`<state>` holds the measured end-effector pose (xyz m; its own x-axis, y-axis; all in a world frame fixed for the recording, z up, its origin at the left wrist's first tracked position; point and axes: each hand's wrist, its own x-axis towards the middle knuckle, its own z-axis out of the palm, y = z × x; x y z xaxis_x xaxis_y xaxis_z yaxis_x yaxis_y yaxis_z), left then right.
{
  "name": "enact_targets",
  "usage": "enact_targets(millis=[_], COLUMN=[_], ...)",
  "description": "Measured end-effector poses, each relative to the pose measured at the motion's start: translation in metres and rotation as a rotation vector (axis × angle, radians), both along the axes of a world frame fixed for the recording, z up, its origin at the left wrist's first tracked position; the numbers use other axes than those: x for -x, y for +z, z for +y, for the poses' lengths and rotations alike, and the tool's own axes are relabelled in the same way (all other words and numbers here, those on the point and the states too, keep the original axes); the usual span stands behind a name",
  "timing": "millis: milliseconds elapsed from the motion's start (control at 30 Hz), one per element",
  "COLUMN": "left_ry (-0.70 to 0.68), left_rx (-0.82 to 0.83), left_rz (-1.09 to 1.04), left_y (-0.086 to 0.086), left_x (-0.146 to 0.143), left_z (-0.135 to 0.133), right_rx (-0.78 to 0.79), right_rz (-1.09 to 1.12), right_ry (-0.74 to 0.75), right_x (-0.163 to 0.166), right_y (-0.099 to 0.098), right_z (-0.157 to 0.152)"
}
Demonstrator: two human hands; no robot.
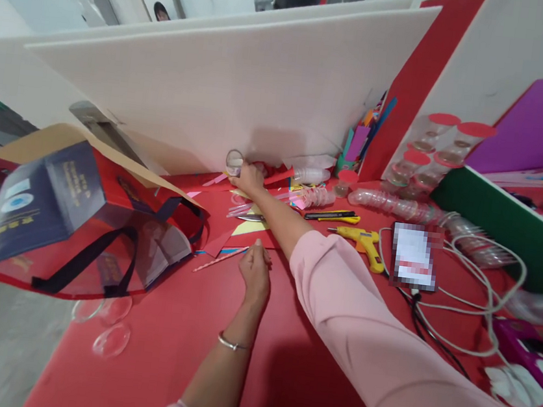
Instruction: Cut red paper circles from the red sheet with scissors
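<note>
My left hand (255,270) is closed low over the red table. A thin red-and-white striped straw (220,260) runs out to the left from its fingertips, and the grip itself is partly hidden. Farther forward, at the foot of the white board, my right hand (248,180) closes on a round roll of clear tape (234,160). Below that wrist lie scissors (250,217), partly covered, and a pale yellow paper (248,227). Beside the right forearm are a yellow-and-black utility knife (333,216) and a yellow glue gun (363,240).
A red and blue bag (116,231) stands at left near clear plastic discs (111,340). The white board (215,92) rises behind. Rows of clear plastic cups (393,204), a phone (413,255) and looped white cables (479,310) occupy the right. A person's head shows beyond the board.
</note>
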<state>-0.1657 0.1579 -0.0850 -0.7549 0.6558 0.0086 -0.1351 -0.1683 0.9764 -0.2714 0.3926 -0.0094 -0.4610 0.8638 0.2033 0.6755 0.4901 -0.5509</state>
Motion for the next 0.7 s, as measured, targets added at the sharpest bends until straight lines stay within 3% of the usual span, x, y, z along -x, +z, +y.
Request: enact_targets(millis=[100,233,433,567,700], left_ry=[-0.017,-0.020,-0.022,-0.038,-0.011], left_rx=[-0.017,-0.026,0.019,-0.009,-0.011], left_rz=[0.015,0.010,-0.057,-0.025,0.020], left_y=[0.004,0.009,0.010,0.012,0.012], left_x=[0.000,-0.001,-0.001,-0.001,-0.003], left_z=[-0.001,-0.002,-0.002,-0.001,0.000], right_rx=[-0.013,-0.042,-0.053,-0.053,-0.044], right_rz=[-0.004,0.027,0.116,0.238,0.190], right_ry=[-0.003,-0.007,0.151,0.155,0.109], right_x=[-0.004,-0.023,-0.093,-0.156,-0.199], right_y=[0.006,0.029,0.057,0.053,0.035], right_z=[-0.001,-0.013,-0.075,-0.139,-0.188])
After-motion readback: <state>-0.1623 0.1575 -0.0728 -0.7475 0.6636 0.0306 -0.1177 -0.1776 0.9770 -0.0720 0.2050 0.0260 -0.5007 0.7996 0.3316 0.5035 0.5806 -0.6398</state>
